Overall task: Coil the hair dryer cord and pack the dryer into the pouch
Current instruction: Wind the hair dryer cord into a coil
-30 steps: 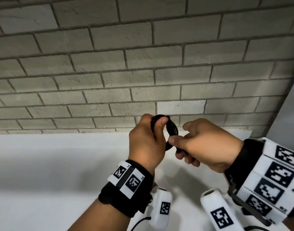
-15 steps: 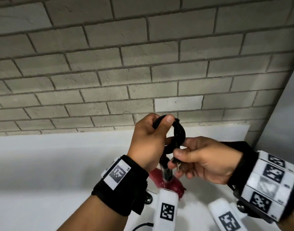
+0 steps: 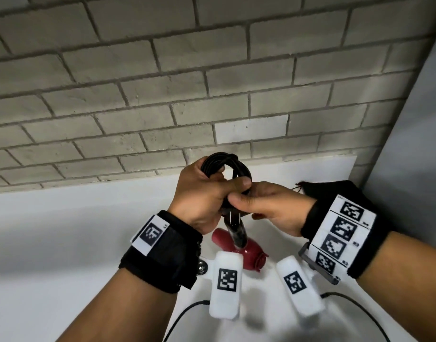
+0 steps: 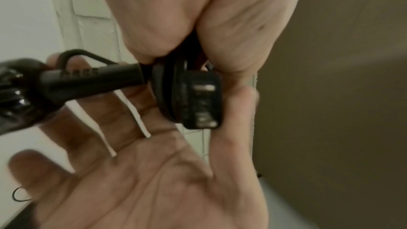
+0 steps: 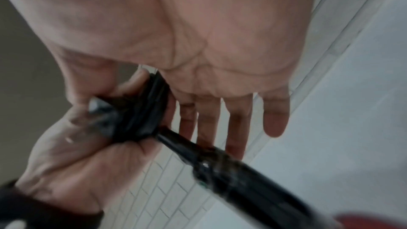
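Observation:
The black cord point(image 3: 223, 162) is wound into a small coil held up in front of me. My left hand point(image 3: 212, 193) grips the coil, thumb across its front. My right hand point(image 3: 246, 208) pinches the lower part of the coil between thumb and index; its other fingers are fairly straight in the right wrist view. The plug point(image 4: 202, 102) lies against the coil with two prongs showing. The hair dryer point(image 3: 239, 248), red body on a black handle point(image 5: 242, 171), hangs below the hands. A black fabric pouch point(image 3: 335, 191) lies behind my right wrist, partly hidden.
A white table point(image 3: 63, 230) runs under the hands to a grey brick wall point(image 3: 162, 95). A plain grey panel point(image 3: 409, 144) closes off the right side. Thin black cables point(image 3: 187, 314) from the wrist cameras trail near the front edge.
The view has tilted down, so the dryer and pouch now show. My right hand has brought the cord round and closed in against the left thumb at the coil's lower part.

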Motion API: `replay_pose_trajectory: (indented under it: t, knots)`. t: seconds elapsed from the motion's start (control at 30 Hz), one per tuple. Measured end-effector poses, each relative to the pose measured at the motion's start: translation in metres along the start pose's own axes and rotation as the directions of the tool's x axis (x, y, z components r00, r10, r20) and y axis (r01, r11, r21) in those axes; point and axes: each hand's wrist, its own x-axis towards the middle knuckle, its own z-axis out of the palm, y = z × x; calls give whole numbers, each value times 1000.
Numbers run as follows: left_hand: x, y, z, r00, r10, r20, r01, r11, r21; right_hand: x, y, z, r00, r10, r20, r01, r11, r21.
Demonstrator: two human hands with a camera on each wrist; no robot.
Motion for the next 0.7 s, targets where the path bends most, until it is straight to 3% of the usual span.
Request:
replay_pose_trajectory:
  t: [0.13,0.2,0.33,0.43,0.5,0.6,0.7]
  knots:
    - [2,1,-7,1000,-21,-7,21,998,-55,-1,29,6,994,76,83,-55,973,-226]
    - [3,-1,-9,999,-44,9,45,996,-77,-1,45,14,996,85,19,-71,916,-395]
    - [3,-8,-16,995,-97,22,98,994,-44,-4,64,24,994,23,-105,-67,897,-437]
    - [1,-20,-32,990,-140,24,137,986,93,-8,76,25,984,12,-177,-108,830,-547]
    - [-3,-32,-39,980,-194,46,179,959,219,-10,84,25,974,-4,-226,-154,719,-678]
    - [-7,-56,-43,935,-335,112,268,879,395,-10,92,26,958,107,-265,-285,440,-852]
    - [-5,-84,-48,871,-466,155,320,779,539,-11,102,31,948,214,-235,-294,304,-906]
